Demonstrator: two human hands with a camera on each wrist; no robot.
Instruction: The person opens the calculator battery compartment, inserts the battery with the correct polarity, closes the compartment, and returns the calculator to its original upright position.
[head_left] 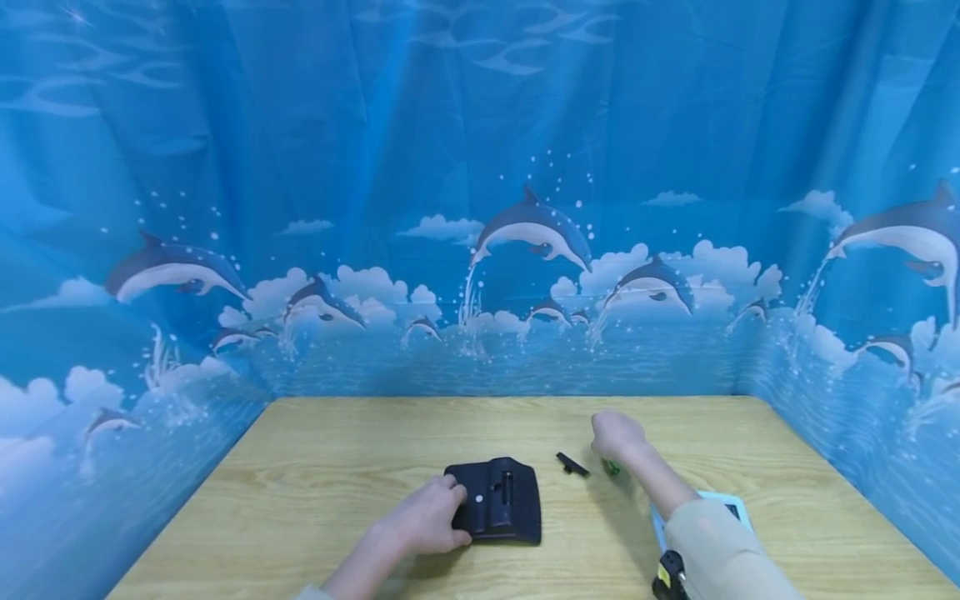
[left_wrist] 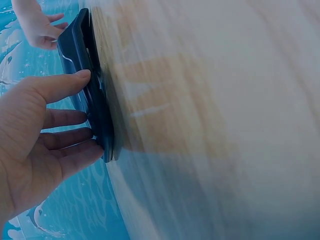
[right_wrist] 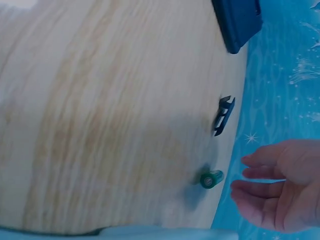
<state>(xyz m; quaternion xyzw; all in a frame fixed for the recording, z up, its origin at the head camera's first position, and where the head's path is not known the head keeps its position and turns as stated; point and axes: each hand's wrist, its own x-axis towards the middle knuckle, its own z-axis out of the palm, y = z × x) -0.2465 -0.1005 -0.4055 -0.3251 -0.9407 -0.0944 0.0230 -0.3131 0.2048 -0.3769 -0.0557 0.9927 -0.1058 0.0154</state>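
A flat black device point(head_left: 525, 500) lies on the table with an open battery slot facing up; its kind cannot be told. My left hand point(head_left: 429, 518) holds its left side, thumb at the near edge. In the left wrist view, the thumb and fingers point(left_wrist: 75, 150) meet the device's point(left_wrist: 82, 55) edges. Right of it rests a small black battery cover point(head_left: 572, 464), also visible in the right wrist view. A green battery point(right_wrist: 211, 179) is on the table beyond the cover. Over that battery hovers my right hand point(head_left: 618, 435), fingers loosely bent, apart from it with nothing in its grasp.
A light blue-framed object point(head_left: 738, 504) lies at the right, partly hidden under my right forearm. A black wrist-camera mount point(head_left: 670, 575) sits by the right sleeve. Blue dolphin-print curtain point(head_left: 420, 208) encloses the wooden table point(head_left: 337, 433) at the back and sides.
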